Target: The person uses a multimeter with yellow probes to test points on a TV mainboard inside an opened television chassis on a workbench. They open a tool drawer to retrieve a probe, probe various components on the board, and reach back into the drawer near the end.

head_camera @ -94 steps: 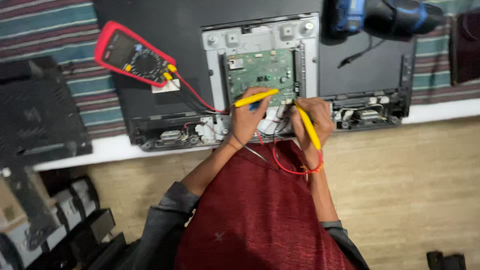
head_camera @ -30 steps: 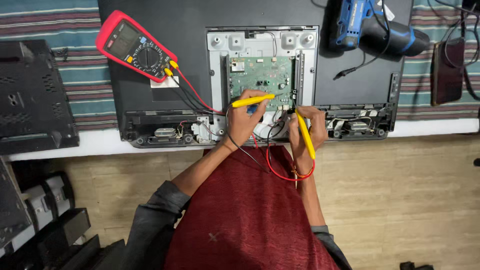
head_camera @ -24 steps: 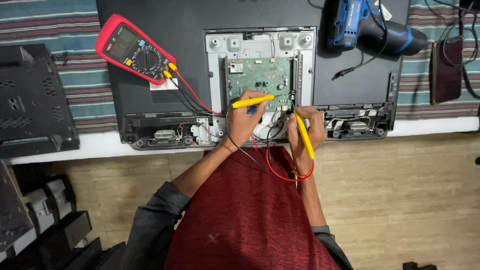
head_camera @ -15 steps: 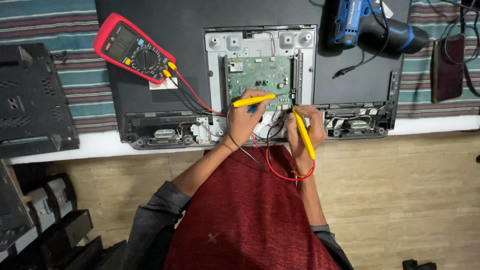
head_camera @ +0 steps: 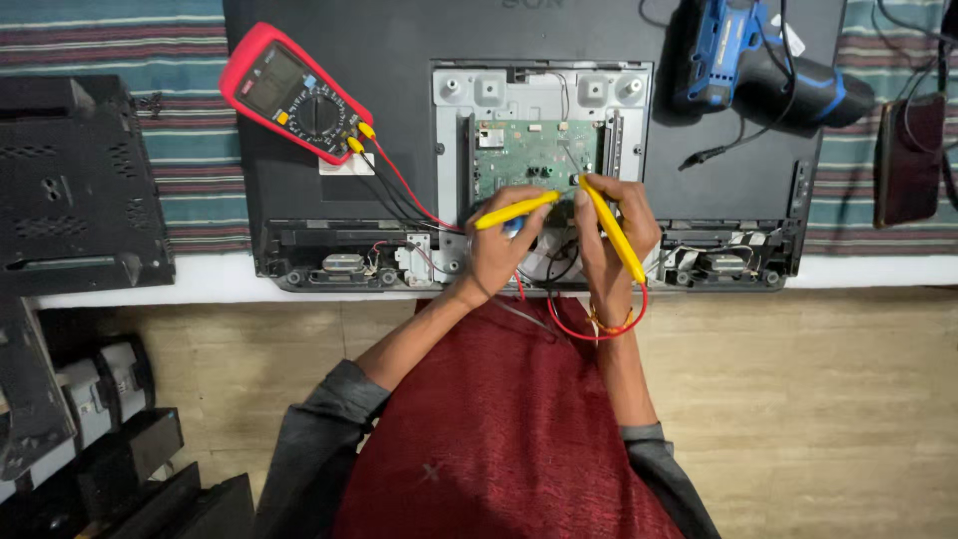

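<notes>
I see my left hand (head_camera: 504, 250) closed around a yellow probe (head_camera: 514, 211), fingers wrapped tight on its handle, the probe lying nearly level with its tip pointing right toward the lower edge of the green circuit board (head_camera: 534, 158). My right hand (head_camera: 611, 235) grips a second yellow probe (head_camera: 611, 228) in a pinch, fingers narrow around the shaft, and this one slants up and to the left so that its tip meets the board near its lower right corner. The two tips sit close together over the board; whether each actually touches a contact is too small for me to tell. The board is mounted on a grey metal plate (head_camera: 544, 95) in the middle of a black television back (head_camera: 399, 130), which lies face down across the table (head_camera: 200, 284). A red lead (head_camera: 404, 185) and a black lead run from the probes up to a red meter (head_camera: 294, 92), which rests on the television's back to the left of the plate. A loop of red wire hangs below my right wrist. A blue drill (head_camera: 768, 65) lies at the upper right of the television, and a black plastic cover (head_camera: 75, 185) sits on the striped cloth (head_camera: 195, 175) at the far left.
</notes>
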